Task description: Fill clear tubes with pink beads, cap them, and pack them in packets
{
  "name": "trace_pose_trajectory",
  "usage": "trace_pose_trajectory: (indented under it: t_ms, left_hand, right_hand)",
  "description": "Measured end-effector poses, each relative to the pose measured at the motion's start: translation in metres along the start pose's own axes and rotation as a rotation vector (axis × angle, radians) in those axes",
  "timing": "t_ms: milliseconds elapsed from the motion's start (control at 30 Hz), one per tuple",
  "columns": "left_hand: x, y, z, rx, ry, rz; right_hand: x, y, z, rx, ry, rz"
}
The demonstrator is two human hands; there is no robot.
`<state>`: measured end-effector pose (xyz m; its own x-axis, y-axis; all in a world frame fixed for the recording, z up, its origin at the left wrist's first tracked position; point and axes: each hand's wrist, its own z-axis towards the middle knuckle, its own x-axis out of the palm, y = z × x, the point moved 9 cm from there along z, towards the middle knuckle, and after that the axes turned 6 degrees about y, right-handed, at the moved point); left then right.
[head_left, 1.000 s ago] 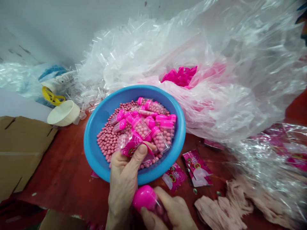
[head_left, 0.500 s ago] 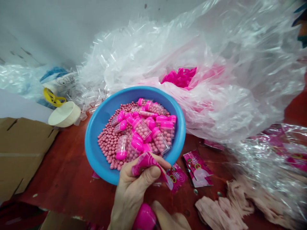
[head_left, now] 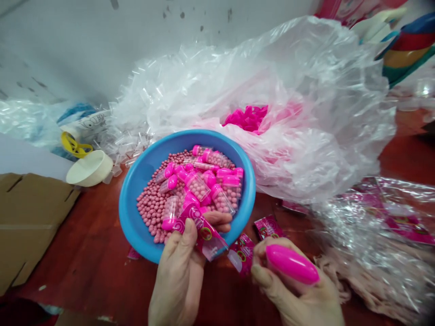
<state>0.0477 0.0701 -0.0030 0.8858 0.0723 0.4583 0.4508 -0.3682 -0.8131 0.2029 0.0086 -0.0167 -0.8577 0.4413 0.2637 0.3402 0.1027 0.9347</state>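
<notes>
A printed pink label (head_left: 205,233) is pinched between the thumb and fingers of the left hand (head_left: 181,260), over the near rim of a blue basin (head_left: 128,226) at the centre of the frame. A glossy pink cap (head_left: 292,265) is gripped in the curled right hand (head_left: 299,294), lower right; what lies beneath it is mostly hidden. In the basin, transparent capped tubes (head_left: 198,185) are heaped on loose pink beads (head_left: 152,213). Printed cards (head_left: 242,253) are seen between basin and right hand, on the red worktop (head_left: 91,253). Behind the basin, bright pink pieces (head_left: 248,118) are held by a crumpled plastic bag (head_left: 306,154). A white dish (head_left: 90,168) is placed left, near folded cardboard (head_left: 34,226).
</notes>
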Motion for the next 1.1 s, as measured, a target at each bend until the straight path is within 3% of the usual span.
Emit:
trace_pose_trajectory:
  t_ms: [100, 300, 500, 633, 733, 867, 1100]
  left_hand:
    - [0.004, 0.004, -0.006, -0.010, 0.027, -0.023]
    - [0.006, 0.010, -0.015, -0.065, 0.036, -0.020]
    - [-0.001, 0.014, -0.017, -0.046, -0.009, 0.043]
    - [-0.021, -0.004, -0.011, 0.166, -0.123, 0.078]
    - [-0.031, -0.025, -0.010, 0.351, -0.161, 0.167]
    - [-0.025, -0.034, -0.009, 0.400, -0.069, 0.306]
    - [0.000, -0.012, -0.007, 0.095, 0.217, 0.252]
  right_hand:
    - [0.015, 0.015, 0.005, -0.162, 0.076, -0.013]
    - [0.029, 0.024, 0.003, -0.317, 0.141, -0.186]
    - [0.019, 0.032, 0.001, -0.421, -0.039, -0.298]
    - [0.014, 0.032, -0.002, -0.431, -0.130, -0.364]
    - [0.016, 0.030, -0.002, -0.434, -0.107, -0.379]
    - [0.021, 0.028, -0.002, -0.450, -0.054, -0.369]
    - [0.022, 0.034, -0.003, -0.516, -0.023, -0.354]
